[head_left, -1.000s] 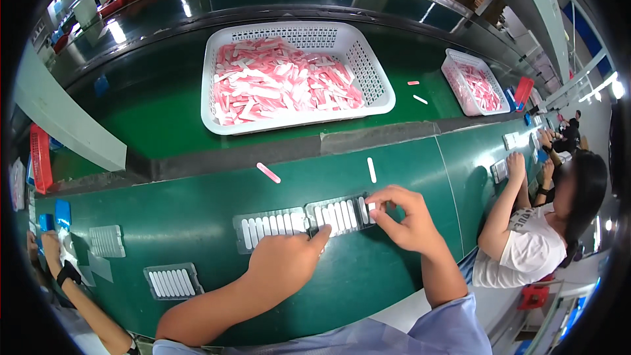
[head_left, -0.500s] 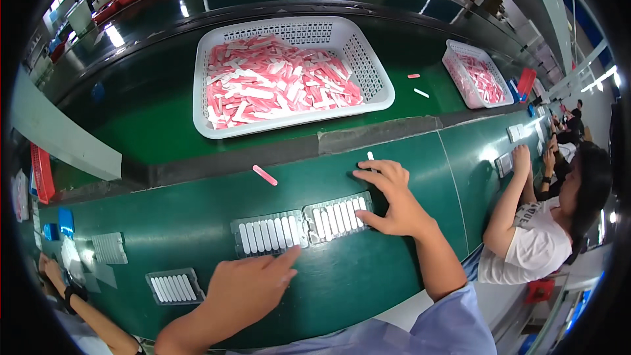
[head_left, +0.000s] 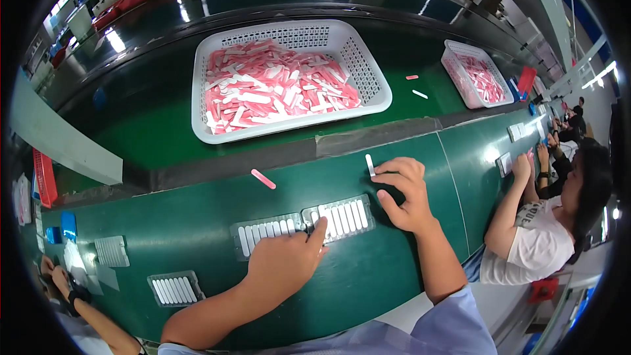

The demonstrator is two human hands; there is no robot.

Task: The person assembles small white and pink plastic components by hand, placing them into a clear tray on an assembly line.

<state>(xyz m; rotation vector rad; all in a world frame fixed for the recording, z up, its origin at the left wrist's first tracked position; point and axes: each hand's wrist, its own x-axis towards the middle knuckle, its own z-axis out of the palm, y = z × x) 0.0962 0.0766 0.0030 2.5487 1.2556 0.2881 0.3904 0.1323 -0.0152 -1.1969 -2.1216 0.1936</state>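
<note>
Two clear plastic trays of white round-ended strips that look like small nail files lie side by side before me: the left tray (head_left: 244, 244) and the right tray (head_left: 365, 222). My left hand (head_left: 286, 264) reaches over the left tray with its index finger stretched out, the tip on the left part of the right tray. Its other fingers are curled, partly hidden. Just beyond the right tray, my right hand (head_left: 409, 196) is open, thumb and fingers apart. Its fingertips touch the lower end of a loose white nail file (head_left: 369, 163). A pink nail file (head_left: 263, 179) lies farther left.
A large white basket (head_left: 296, 128) of pink and white files stands beyond a dark ledge (head_left: 374, 133). A smaller basket (head_left: 490, 102) is at the far right. Another filled tray (head_left: 175, 288) lies left. Co-workers sit at both sides; a post (head_left: 72, 135) slants in at left.
My left hand has moved right, from the left tray's edge onto the right tray. My right hand has left the right tray's corner and shifted slightly right, exposing more of the loose white file.
</note>
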